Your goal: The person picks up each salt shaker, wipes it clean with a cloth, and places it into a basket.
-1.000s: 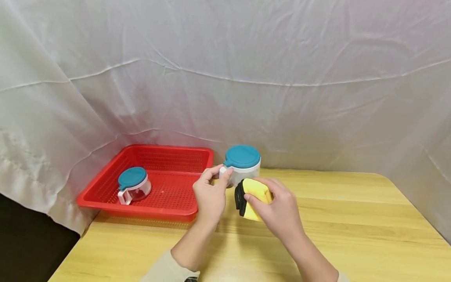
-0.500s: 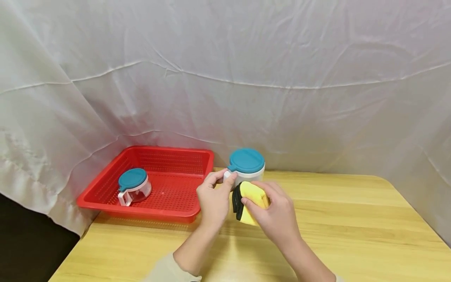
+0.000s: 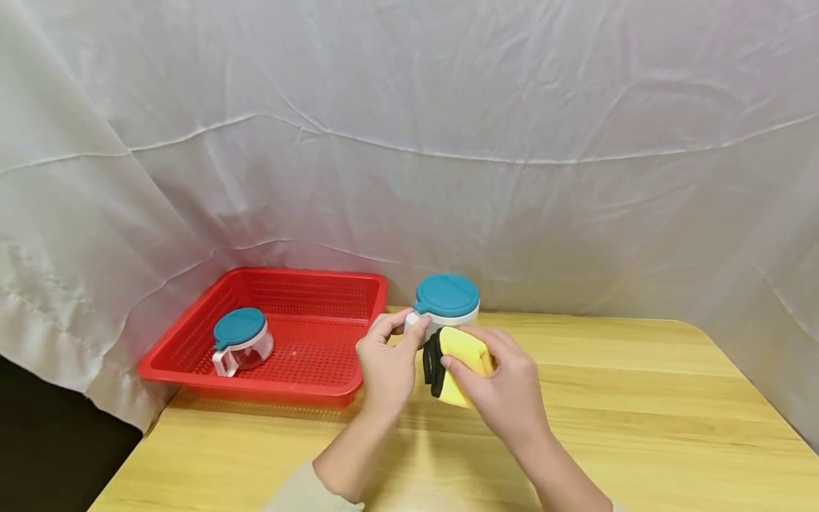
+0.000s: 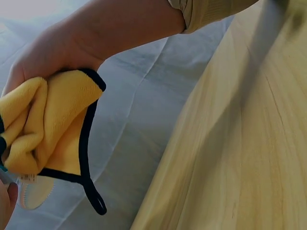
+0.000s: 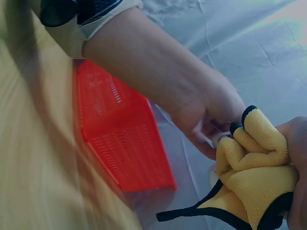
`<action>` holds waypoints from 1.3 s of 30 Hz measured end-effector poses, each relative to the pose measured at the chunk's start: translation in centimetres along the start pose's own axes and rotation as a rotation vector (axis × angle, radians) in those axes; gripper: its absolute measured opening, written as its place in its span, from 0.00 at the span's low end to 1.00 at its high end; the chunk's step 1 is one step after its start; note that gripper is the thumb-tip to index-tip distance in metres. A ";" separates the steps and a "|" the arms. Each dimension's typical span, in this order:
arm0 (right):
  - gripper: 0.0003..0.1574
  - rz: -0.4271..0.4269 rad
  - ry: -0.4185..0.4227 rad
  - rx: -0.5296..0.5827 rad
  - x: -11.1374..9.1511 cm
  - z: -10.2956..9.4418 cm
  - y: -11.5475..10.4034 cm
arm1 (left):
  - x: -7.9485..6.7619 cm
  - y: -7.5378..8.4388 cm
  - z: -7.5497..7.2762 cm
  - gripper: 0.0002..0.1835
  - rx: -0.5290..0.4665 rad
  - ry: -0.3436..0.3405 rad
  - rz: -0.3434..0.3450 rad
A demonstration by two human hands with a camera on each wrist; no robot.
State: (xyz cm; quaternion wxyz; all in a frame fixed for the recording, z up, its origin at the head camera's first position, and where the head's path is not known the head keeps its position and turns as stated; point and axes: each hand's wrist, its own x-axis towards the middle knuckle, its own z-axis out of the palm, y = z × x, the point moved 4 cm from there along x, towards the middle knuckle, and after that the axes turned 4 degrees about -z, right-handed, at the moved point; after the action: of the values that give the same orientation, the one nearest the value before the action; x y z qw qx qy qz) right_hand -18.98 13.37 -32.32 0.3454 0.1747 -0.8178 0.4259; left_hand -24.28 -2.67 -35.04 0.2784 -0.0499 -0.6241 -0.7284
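Note:
My left hand [image 3: 389,363] pinches the white handle [image 3: 412,320] of a clear jar with a teal lid [image 3: 448,295], held up over the table. In my right hand [image 3: 508,384] is a folded yellow cloth [image 3: 462,355] with black edging, gripped between thumb and fingers right at the jar's near side. The cloth hides much of the jar's lower body. From the right wrist view, the bunched cloth [image 5: 259,167] shows a black loop hanging off one corner, and the left hand [image 5: 211,115] is beyond it.
A red perforated basket [image 3: 307,390] stands on the left of the wooden table [image 3: 608,398]. Inside it, on the left, sits a second clear jar [image 3: 252,350] with a teal lid and white handle. A pale curtain [image 3: 409,142] hangs behind the table.
The jar and left hand have shifted slightly right and down in the head view since a second ago. The cloth stays against the jar's side, its position changing only slightly.

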 end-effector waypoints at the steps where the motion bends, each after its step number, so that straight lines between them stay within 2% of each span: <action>1: 0.25 0.014 0.002 0.008 0.1 -0.2 0.1 | 0.1 0.0 0.0 0.10 -0.009 -0.005 -0.010; 7: 0.24 0.108 0.012 0.030 0.9 -1.5 0.7 | 0.5 0.0 -0.3 0.12 -0.042 -0.020 -0.053; 12: 0.25 0.225 0.021 0.006 1.5 -2.8 1.5 | 0.8 0.0 -0.7 0.12 -0.029 -0.006 -0.061; 15: 0.25 0.264 0.020 0.000 1.6 -3.2 1.8 | 0.9 -0.1 -0.6 0.12 -0.048 -0.016 -0.078; 18: 0.26 0.249 0.007 0.009 1.5 -2.9 1.8 | 0.8 -0.1 -0.5 0.12 -0.065 -0.027 -0.100; 22: 0.25 0.169 -0.010 0.033 1.1 -1.9 1.2 | 0.5 -0.1 -0.4 0.12 -0.059 -0.034 -0.113; 29: 0.24 0.095 -0.043 0.052 0.1 -0.5 -0.1 | 0.0 0.0 -0.2 0.10 0.004 -0.044 -0.048; 35: 0.23 0.170 -0.022 0.092 0.6 -1.3 0.4 | 0.1 0.3 -0.2 0.11 -0.041 -0.055 -0.046; 39: 0.25 0.245 -0.007 0.052 1.1 -2.2 1.2 | 0.3 0.3 -0.4 0.12 -0.042 -0.049 -0.063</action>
State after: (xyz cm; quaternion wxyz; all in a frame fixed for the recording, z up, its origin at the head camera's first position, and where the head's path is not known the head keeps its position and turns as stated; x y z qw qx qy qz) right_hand -19.54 15.85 -31.34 0.2835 0.0838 -0.8229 0.4853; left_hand -24.29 -3.20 -34.77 0.2390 -0.0540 -0.6167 -0.7481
